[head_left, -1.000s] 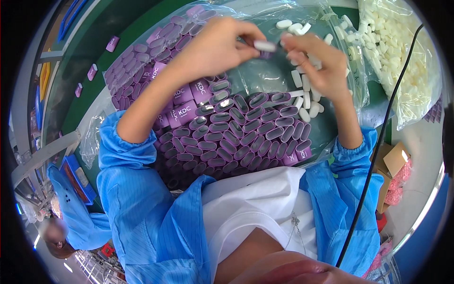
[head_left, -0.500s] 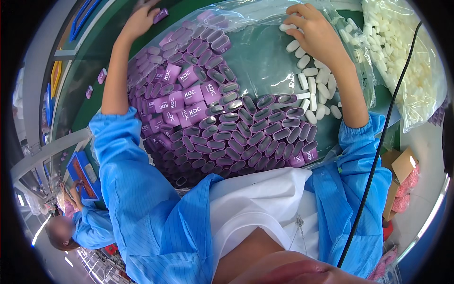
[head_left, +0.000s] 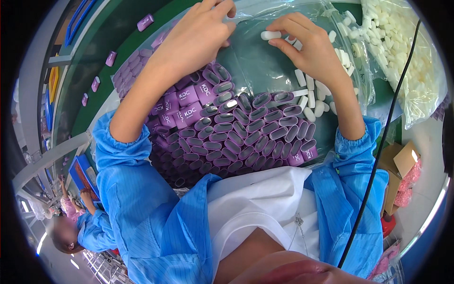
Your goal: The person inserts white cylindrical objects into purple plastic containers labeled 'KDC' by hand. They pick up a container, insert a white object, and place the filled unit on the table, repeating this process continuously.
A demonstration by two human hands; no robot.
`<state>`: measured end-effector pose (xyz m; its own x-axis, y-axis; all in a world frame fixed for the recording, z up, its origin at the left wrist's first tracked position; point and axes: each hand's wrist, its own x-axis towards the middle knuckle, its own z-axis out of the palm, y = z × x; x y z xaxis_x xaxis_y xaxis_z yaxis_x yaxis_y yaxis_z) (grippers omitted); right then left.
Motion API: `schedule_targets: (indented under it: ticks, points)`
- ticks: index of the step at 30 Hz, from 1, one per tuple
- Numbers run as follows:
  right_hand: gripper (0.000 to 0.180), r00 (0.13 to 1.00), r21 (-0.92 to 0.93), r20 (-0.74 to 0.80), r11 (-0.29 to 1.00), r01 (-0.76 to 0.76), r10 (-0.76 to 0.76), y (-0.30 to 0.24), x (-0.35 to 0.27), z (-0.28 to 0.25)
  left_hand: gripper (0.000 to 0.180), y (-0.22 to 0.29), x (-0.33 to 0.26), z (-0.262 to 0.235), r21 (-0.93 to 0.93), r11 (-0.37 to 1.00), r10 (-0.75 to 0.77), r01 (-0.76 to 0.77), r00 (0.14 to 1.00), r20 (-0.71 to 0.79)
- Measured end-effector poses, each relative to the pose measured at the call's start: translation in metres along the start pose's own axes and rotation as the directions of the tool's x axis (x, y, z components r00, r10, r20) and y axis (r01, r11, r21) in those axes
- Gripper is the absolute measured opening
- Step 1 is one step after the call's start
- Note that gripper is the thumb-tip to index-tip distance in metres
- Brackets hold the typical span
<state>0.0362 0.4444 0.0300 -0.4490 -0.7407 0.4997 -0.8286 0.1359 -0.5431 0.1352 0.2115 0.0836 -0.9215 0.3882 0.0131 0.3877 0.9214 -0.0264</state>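
Note:
Many hollow oval purple caps (head_left: 227,128) lie packed on a clear plastic sheet in front of me, most with their openings up. My left hand (head_left: 198,38) is over the far part of this pile, fingers bent; whatever is under the fingertips is hidden. To its right, my right hand (head_left: 307,42) pinches a white oval insert (head_left: 270,35) between thumb and fingers, held above the green surface. Beneath and beside that hand lie several loose white inserts (head_left: 310,99). One white piece (head_left: 301,93) sticks out of a purple cap at the pile's right edge.
Single purple caps stand along the green belt at left, one farthest up (head_left: 145,22). A clear bag of white inserts (head_left: 392,52) lies at right. A black cable (head_left: 378,151) crosses the right side. Another person in blue (head_left: 94,227) works by a blue tray (head_left: 84,175).
My left hand has come from the belt rightward over the pile, leaving a purple cap on the belt. My right hand has drawn left from the loose inserts, a white one pinched in it.

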Motion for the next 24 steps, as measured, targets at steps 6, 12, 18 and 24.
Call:
schedule_targets:
  ticks: [6, 12, 18, 24]
  points:
    - [0.021, 0.967, 0.364, -0.066, 0.908, -0.207, 0.247, -0.008, -0.007, -0.003, 0.030, 0.023, 0.009, 0.031, -0.905, 0.421, -0.445, 0.060, 0.883, -0.149]
    - [0.021, 0.951, 0.473, -0.060, 0.847, -0.241, 0.304, -0.003, -0.016, 0.008, 0.026, 0.033, 0.008, 0.041, -0.824, 0.564, -0.313, 0.052, 0.937, -0.154]
    - [0.017, 0.982, 0.190, -0.098, 0.972, -0.141, 0.161, -0.016, -0.013, 0.013, 0.030, 0.034, 0.012, 0.047, -0.676, 0.725, -0.302, 0.134, 0.943, -0.138]
    - [0.012, 0.994, 0.043, -0.111, 0.999, -0.008, 0.013, -0.015, -0.017, 0.015, 0.024, 0.036, 0.013, 0.047, -0.799, 0.566, -0.352, 0.203, 0.936, -0.012]
